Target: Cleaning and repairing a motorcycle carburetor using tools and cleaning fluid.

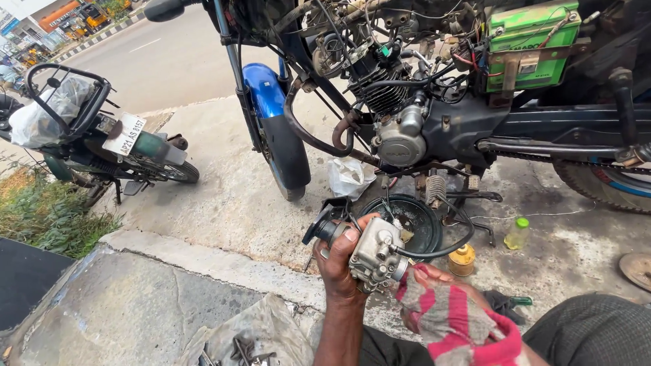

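Left hand (339, 261) grips a metal carburetor (375, 254); right hand (434, 305), clutching a red-checked rag (451, 318), wipes it. Likely heavy, rigid, oily; safest held by its body.

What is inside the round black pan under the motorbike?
The round black pan sits on the concrete below the engine. Inside, a shiny wet film and a small yellowish patch show. The carburetor held in the left hand covers its near edge.
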